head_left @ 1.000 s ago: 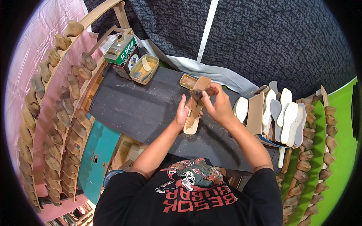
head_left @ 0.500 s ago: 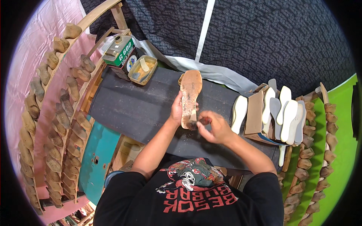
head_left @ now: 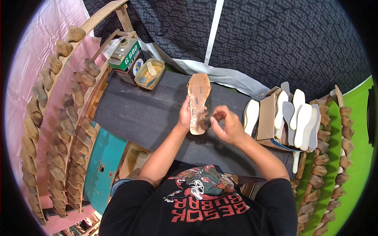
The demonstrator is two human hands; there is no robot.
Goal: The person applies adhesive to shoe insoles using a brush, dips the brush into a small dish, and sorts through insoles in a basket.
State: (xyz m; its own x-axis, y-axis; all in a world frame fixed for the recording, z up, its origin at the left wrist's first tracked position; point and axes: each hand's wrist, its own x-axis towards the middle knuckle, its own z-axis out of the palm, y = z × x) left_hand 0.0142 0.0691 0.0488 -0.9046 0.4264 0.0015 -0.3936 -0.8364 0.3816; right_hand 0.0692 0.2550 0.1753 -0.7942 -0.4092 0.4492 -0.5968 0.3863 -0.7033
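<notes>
A brown shoe sole (head_left: 199, 92), tapering to a narrower heel end, is in my left hand (head_left: 185, 114), fingers closed round its left edge. Its surface looks scuffed, with dark marks, and a second layer shows behind the toe end. My right hand (head_left: 229, 128) is closed on a small brush (head_left: 219, 115) with a reddish-brown handle. The brush's dark bristles meet the sole's right edge near the heel. Both hands are above the dark-covered table (head_left: 134, 104).
At the back left stand a metal can (head_left: 125, 55) and a tub (head_left: 150, 74) of tan paste. To the right, a cardboard box (head_left: 267, 118) holds white and grey insoles (head_left: 302, 124). One white insole (head_left: 251, 116) leans beside it. Racks of wooden shoe lasts (head_left: 69, 104) line both sides.
My right hand and the brush have shifted slightly up the sole's right edge from the heel end. My left hand keeps its grip, and the sole has turned slightly.
</notes>
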